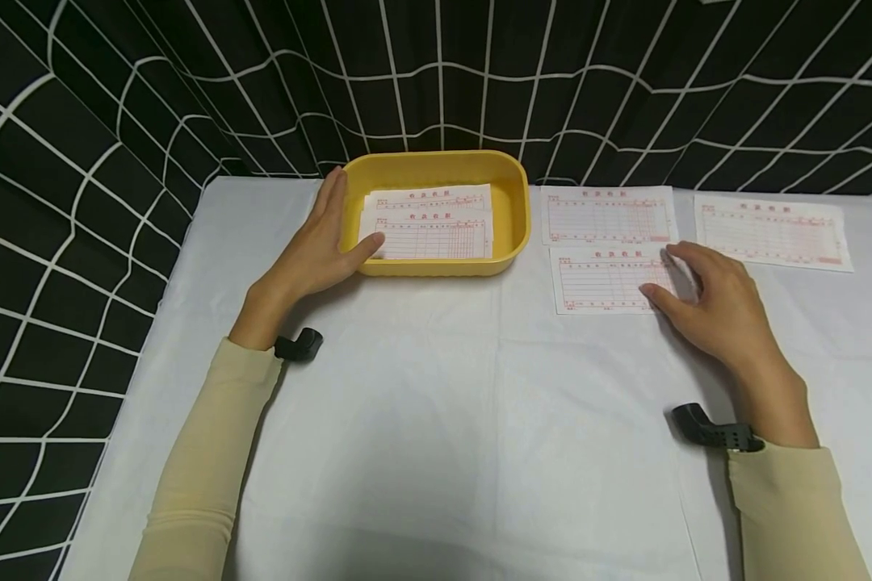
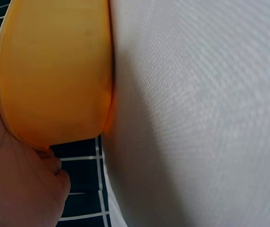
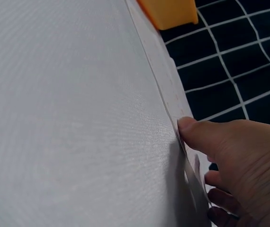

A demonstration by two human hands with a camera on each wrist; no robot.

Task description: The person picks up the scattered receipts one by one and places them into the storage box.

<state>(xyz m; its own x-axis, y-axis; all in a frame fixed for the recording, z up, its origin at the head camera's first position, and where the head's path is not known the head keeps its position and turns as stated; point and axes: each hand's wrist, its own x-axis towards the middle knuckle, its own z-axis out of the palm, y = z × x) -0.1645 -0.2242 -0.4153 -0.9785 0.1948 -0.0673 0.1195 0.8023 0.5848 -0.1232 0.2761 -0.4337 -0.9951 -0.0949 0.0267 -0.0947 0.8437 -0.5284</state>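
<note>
a lightly creased white tablecloth [image 1: 407, 420] spread from your side to its far edge. your right hand [image 1: 719, 303] had the lower loose slip [image 1: 603, 278] pinched at its right end, between thumb and fingers; how firmly could not be told. the slip bowed slightly there, and its left part appeared to lie on the cloth. the step in hand was judged to be taking up this slip. the next move, by inspection, called for a light, even lift, so that thin paper would neither crease nor slide free.

your right forearm [image 1: 792, 508] reached forward, the hand angled inward above a dark wrist camera [image 1: 712, 428]. your left forearm [image 1: 203, 468] slanted farther out, and your left hand [image 1: 312, 250] gripped the left end of the yellow tray [image 1: 436, 268], thumb over the front rim, fingers along the outer wall; this hold was judged a steadying one.

overlapping printed slips [image 1: 432, 236] lay inside the tray. the upper loose slip [image 1: 603, 219] lay just beside its right end, and the outer slip [image 1: 770, 231] farther right. a black backdrop [image 1: 509, 48] with white grid lines hung behind.
</note>
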